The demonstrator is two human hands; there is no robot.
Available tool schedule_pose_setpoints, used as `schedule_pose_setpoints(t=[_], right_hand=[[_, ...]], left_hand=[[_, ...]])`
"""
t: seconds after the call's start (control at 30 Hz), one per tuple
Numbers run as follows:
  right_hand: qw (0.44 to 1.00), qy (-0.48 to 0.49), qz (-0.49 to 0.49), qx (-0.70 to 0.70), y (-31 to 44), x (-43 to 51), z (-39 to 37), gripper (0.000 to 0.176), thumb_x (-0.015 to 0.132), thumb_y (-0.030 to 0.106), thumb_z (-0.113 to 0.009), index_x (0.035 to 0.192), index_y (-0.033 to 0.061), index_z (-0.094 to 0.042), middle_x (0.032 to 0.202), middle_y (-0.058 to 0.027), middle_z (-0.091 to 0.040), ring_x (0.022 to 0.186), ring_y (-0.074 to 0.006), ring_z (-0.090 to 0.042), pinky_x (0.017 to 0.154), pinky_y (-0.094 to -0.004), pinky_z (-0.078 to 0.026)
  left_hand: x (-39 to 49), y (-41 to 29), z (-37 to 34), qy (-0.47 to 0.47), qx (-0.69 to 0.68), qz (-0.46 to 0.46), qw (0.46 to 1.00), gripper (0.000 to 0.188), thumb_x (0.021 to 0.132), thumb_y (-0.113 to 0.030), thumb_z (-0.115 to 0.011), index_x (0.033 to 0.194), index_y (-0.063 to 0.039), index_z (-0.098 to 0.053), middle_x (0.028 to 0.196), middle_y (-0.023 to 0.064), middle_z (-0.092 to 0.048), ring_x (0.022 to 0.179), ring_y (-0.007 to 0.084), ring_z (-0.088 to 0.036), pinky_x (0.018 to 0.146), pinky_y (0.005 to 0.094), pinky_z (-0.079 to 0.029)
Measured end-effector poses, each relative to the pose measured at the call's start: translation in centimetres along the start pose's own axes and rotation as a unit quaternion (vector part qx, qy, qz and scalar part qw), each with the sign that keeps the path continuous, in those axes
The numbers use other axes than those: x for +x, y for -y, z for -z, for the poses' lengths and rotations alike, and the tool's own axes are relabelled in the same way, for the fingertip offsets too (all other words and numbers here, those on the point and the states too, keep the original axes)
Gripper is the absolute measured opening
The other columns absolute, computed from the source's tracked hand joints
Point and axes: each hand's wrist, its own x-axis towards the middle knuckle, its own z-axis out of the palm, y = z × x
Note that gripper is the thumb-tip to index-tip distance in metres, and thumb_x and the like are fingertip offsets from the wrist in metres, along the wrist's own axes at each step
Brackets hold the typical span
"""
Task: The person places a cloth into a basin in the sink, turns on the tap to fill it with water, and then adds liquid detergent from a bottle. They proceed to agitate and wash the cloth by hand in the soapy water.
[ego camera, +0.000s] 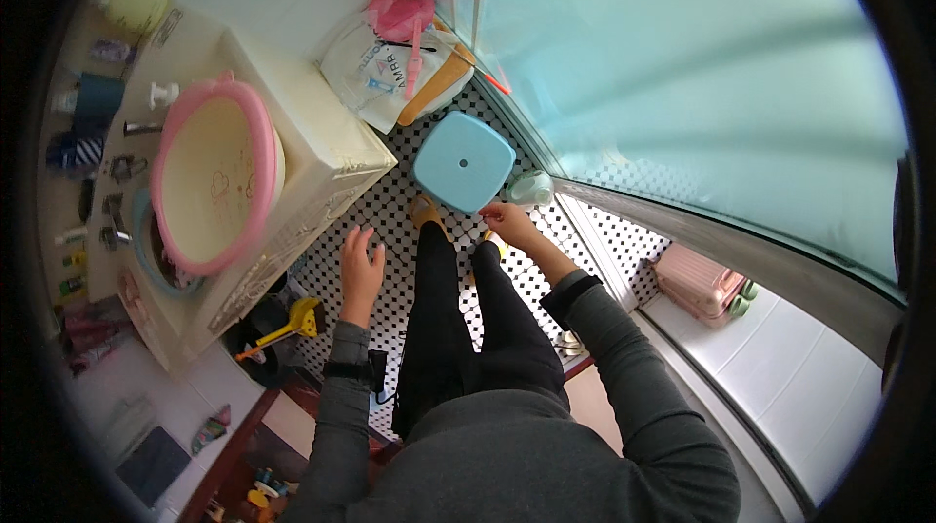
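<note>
My left hand [362,267] hangs in the air above the tiled floor, fingers apart and nothing in it. My right hand [512,225] is in front of my right leg, its fingers curled; whether it pinches something small cannot be told. Just beyond its fingertips stands a light blue plastic stool [464,161] with a round hole in its seat. Right of the stool, a translucent green plastic jug or bottle [531,189] sits on the floor. To the left, a pink-rimmed cream basin [216,179] rests on the washstand [307,135].
A teal glass partition [680,55] rises at the right, with a pink suitcase-like case [698,282] beyond its frame. A white bag [358,77] and a pink dipper [401,15] occupy the far corner. A yellow brush [300,318] lies over a dark bin [263,347].
</note>
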Motion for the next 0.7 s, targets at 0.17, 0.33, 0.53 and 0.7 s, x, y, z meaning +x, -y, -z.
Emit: schedule_pose_setpoints(t=[0.17,0.33,0.53,0.7], right_hand=[[0.996,0.023,-0.023,-0.082,-2.9,-0.1,0.9,0.029,0.077,0.009,-0.056,0.104,0.0029,-0.064,0.082,-0.0100,-0.066,0.071,-0.0219,-0.063,0.067,-0.0328,-0.050],[0.989,-0.006,-0.028,-0.145,-5.0,-0.5,-0.6,0.032,0.073,0.009,-0.054,0.103,0.0052,-0.064,0.085,-0.0149,-0.066,0.079,-0.0273,-0.063,0.073,-0.0351,-0.050],[0.987,-0.021,-0.072,-0.142,-8.1,-0.3,-3.2,0.037,0.073,0.009,-0.054,0.109,0.0041,-0.061,0.087,-0.0160,-0.065,0.084,-0.0299,-0.063,0.077,-0.0354,-0.050],[0.989,-0.044,-0.055,-0.130,-10.5,1.0,-4.5,0.042,0.071,0.009,-0.058,0.113,0.0041,-0.058,0.095,-0.0165,-0.064,0.090,-0.0300,-0.062,0.080,-0.0361,-0.049]], left_hand=[[-4.9,2.2,-2.6,-0.023,-0.010,0.016,1.000,0.038,0.086,-0.022,-0.058,0.118,-0.004,-0.052,0.133,0.0202,-0.039,0.120,0.0367,-0.041,0.096,0.0434,-0.038],[-7.1,4.8,-4.4,0.015,0.027,0.028,0.999,0.039,0.083,-0.022,-0.060,0.117,-0.003,-0.053,0.130,0.0204,-0.042,0.119,0.0365,-0.041,0.097,0.0432,-0.037],[-6.8,8.0,-7.1,0.054,0.026,0.012,0.998,0.036,0.082,-0.021,-0.061,0.113,-0.002,-0.055,0.126,0.0192,-0.046,0.117,0.0352,-0.042,0.097,0.0426,-0.038],[-7.4,9.9,-9.0,0.062,-0.002,-0.006,0.998,0.036,0.083,-0.021,-0.060,0.112,-0.002,-0.056,0.123,0.0180,-0.048,0.116,0.0351,-0.043,0.096,0.0431,-0.038]])
